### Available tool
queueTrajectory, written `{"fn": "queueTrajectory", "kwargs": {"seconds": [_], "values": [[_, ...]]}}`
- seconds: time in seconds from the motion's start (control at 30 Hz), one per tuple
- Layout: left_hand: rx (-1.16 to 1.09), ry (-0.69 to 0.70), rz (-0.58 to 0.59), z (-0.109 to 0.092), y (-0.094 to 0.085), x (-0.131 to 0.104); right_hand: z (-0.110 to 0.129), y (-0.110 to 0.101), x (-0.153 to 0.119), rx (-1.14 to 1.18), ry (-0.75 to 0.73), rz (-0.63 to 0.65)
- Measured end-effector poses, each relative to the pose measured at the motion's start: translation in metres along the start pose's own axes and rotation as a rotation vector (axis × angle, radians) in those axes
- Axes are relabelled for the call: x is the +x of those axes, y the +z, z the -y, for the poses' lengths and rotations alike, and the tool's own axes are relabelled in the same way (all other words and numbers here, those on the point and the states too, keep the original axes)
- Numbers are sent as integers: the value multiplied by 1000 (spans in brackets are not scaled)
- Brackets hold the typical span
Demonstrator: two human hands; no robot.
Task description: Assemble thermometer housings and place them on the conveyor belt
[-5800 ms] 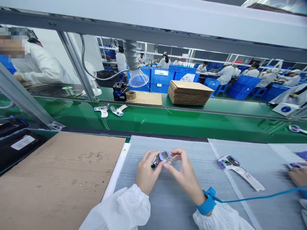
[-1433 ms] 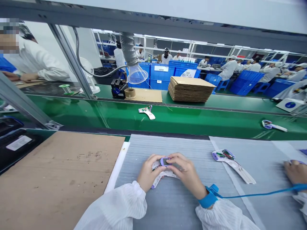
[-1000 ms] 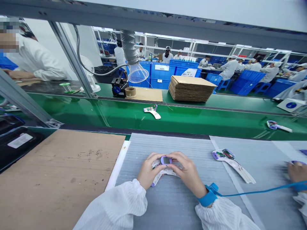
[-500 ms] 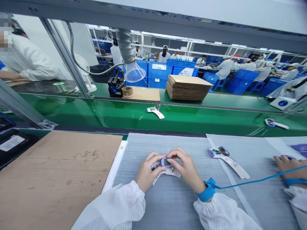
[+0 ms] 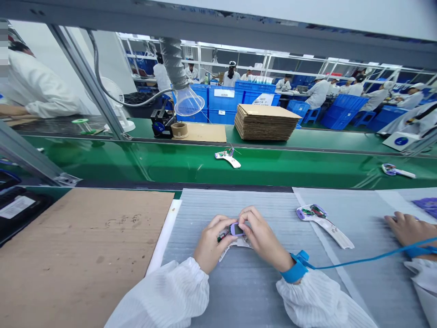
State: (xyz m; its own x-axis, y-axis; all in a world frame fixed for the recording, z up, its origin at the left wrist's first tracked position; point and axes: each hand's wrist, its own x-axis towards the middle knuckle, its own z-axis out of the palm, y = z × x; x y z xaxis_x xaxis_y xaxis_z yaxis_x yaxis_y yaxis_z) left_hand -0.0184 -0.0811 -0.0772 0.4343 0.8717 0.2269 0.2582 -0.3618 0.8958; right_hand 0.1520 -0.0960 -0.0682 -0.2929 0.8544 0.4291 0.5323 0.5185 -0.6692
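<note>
My left hand is closed round the head of an open, white gun-shaped thermometer, with red and green parts showing beside the fingers. Its handle lies low over the grey foam mat, partly hidden by my hands. A small purple-framed display with a dark screen sits at the head, between both hands. My right hand, with a blue wrist strap, pinches the display's right edge with thumb and fingertips. To the right on the mat lies another open thermometer half, wires and board exposed.
A cardboard sheet covers the bench at left. Beyond the mat, a green conveyor belt carries open thermometer halves. A blue cord runs right from my wrist strap. A co-worker's hand rests at far right. Stacked cardboard stands behind.
My right hand has shifted slightly left and up on the display, covering more of its right edge. Thermometer halves on the belt have moved right. The view has shifted slightly.
</note>
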Motion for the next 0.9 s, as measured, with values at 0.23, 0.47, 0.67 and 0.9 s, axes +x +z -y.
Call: {"fn": "queueTrajectory", "kwargs": {"seconds": [0.23,0.47,0.67,0.9], "values": [[-51,-55,-39,-1,1,2,-3,9,-1,-196,-96,-78],[-121,-113,-101,-1,3,0,-1,13,-1,-101,-150,-48],[-87,-98,-252,-3,1,-1,3,16,-1,-21,-91,-112],[128,84,-439,-2,6,-5,16,39,8,60,229,-379]]}}
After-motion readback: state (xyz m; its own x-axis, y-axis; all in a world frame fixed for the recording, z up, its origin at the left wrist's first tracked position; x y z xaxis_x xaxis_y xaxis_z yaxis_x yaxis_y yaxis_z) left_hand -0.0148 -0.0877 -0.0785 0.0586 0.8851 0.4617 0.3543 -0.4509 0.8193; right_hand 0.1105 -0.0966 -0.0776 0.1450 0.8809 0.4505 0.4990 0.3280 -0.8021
